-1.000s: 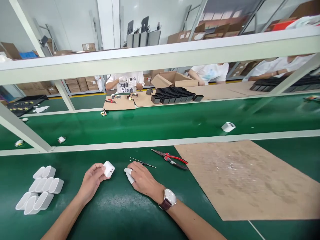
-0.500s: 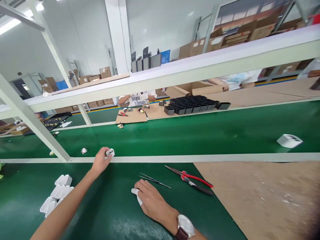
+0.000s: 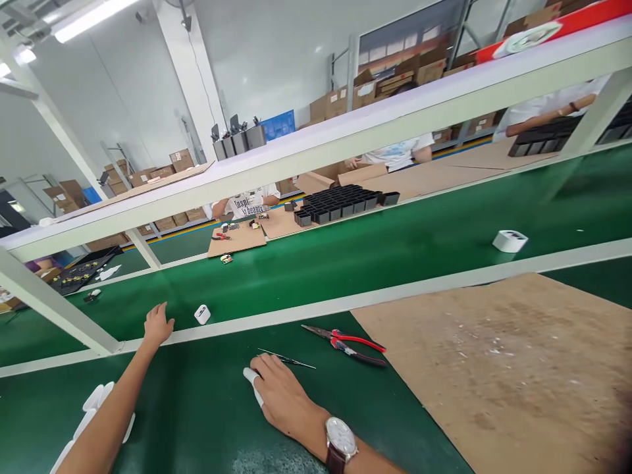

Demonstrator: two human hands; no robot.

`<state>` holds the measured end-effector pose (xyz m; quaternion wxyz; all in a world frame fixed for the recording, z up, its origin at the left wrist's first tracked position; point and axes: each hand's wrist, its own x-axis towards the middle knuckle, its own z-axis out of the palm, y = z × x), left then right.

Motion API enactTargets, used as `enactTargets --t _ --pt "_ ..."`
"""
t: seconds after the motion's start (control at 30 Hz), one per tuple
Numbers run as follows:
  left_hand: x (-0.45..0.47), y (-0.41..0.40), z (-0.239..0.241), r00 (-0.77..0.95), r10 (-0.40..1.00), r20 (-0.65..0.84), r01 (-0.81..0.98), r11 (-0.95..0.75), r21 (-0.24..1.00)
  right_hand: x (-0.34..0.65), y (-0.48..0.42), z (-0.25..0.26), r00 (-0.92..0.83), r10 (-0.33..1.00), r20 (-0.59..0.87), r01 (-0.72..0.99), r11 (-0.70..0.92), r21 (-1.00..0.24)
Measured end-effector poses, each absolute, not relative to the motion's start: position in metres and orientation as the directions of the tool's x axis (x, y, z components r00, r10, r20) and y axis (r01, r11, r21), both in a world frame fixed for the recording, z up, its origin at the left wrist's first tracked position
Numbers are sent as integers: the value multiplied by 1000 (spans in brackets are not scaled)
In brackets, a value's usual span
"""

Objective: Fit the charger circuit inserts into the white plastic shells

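Over the green belt [image 3: 345, 253], my left hand [image 3: 157, 326] reaches out with thumb and forefinger apart; its other fingertips are partly hidden. Just to its right stands a small white plastic housing [image 3: 202, 315] with dark openings on top, not touching the hand. My right hand [image 3: 281, 392] lies on the green bench, fingers loosely stretched, with white covers on two of its digits. Metal tweezers [image 3: 291, 360] lie right by its fingertips, partly behind them. Beyond them are long-nose pliers [image 3: 340, 339] with red and dark handles. White cups [image 3: 99, 397] sit partly behind my left forearm.
A pale rail [image 3: 296, 311] divides bench from belt. Brown board [image 3: 484, 355] covers the bench at right. Another white housing [image 3: 510, 241] stands on the belt. A shelf beam [image 3: 306, 155] crosses above. Black trays [image 3: 340, 203] and people at work are across the belt.
My left hand has let go of the white housing, which now stands on the belt, and moved left over where a small white part lay. The camera view has turned right and tilted.
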<state>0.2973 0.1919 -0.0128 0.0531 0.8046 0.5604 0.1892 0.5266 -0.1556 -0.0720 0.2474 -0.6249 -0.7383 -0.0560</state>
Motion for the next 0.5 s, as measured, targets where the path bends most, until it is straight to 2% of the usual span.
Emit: enactTargets --t 0.13,0.3,0.4,0.5 --pt "284 202 -14 244 946 214 913 -298 277 547 -146 -80 45 878 476 987 35 -158" --pt "287 194 -16 319 922 220 870 -377 318 574 -141 -90 136 838 529 991 -115 -73" --pt "292 175 -16 418 887 196 809 -462 364 575 -142 -94 104 816 569 994 -97 -42" --pt "288 146 -17 577 806 130 707 -573 414 570 -143 -98 30 802 596 997 21 -78"
